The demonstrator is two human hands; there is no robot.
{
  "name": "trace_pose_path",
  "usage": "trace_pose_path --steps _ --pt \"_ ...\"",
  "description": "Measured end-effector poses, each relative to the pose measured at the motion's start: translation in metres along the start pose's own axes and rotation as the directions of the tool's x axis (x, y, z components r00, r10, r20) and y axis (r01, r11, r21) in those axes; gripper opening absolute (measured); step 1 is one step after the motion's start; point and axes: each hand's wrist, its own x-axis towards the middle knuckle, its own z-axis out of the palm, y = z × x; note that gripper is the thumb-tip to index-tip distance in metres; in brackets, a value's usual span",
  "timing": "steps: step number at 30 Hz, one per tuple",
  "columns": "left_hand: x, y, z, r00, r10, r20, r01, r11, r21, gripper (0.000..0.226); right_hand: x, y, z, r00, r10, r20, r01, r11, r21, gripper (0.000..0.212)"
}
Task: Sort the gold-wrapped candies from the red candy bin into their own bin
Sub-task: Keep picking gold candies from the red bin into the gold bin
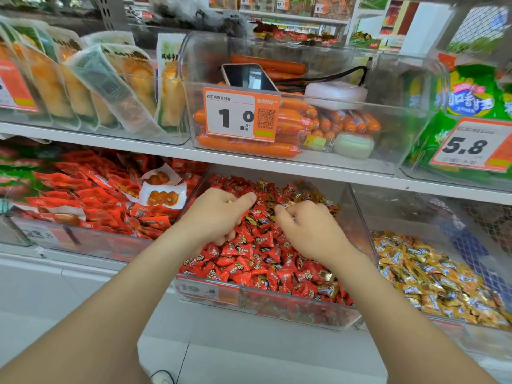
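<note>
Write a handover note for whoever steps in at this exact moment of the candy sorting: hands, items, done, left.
Left hand: curled in the red candy bin, a bit of gold wrapper showing between its fingers.
Right hand: in the same bin, pinching gold-wrapped candies near the back.
Done: a gold pile lies in the gold bin on the right.
Left: gold ones remain mixed among the red candies, mostly at the back and front right; carry them over.

Red candies, dark print; gold candies, blue labels; price tag orange-white, black digits; sausages orange.
</note>
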Motion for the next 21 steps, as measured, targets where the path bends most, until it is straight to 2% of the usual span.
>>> trace_pose_path --steps 2,4,6,8,10,11,14,17,21 --pt "0.005 0.0 0.004 0.982 0.173 -0.072 -0.163 0.978 0.134 0.052 0.006 0.013 0.002 0.998 0.053 -0.023 -0.053 0.998 -0.014 0.061" --pt "0.014 0.0 0.008 0.938 0.32 -0.131 -0.281 0.926 0.252 0.03 0.013 0.024 0.005 0.994 0.11 -0.018 -0.11 0.994 -0.019 0.044" --pt "0.023 -0.001 0.012 0.919 0.374 -0.121 -0.314 0.884 0.347 0.017 0.022 0.031 0.007 0.984 0.174 -0.028 -0.175 0.983 -0.049 0.027" --pt "0.032 -0.003 0.016 0.916 0.396 -0.056 -0.313 0.797 0.516 0.023 0.031 0.034 0.011 0.978 0.197 -0.068 -0.204 0.973 -0.106 0.025" --pt "0.035 -0.003 0.017 0.926 0.377 -0.001 -0.283 0.697 0.659 0.017 0.039 0.033 0.016 0.988 0.134 -0.075 -0.144 0.976 -0.162 0.025" --pt "0.037 -0.002 0.017 0.931 0.364 0.024 -0.274 0.653 0.706 0.018 0.043 0.034 0.02 0.996 0.087 -0.033 -0.091 0.977 -0.191 0.027" --pt "0.041 0.002 0.017 0.954 0.278 0.11 -0.247 0.528 0.812 0.058 0.051 0.037 0.031 0.992 0.012 0.129 0.029 0.95 -0.31 0.041" --pt "0.05 0.001 0.018 0.974 0.172 0.15 -0.216 0.487 0.846 0.077 0.058 0.043 0.038 0.987 0.016 0.162 0.053 0.908 -0.416 0.048" --pt "0.055 0.002 0.023 0.977 0.137 0.163 -0.207 0.437 0.875 0.078 0.067 0.043 0.039 0.977 0.031 0.212 0.065 0.9 -0.432 0.051"
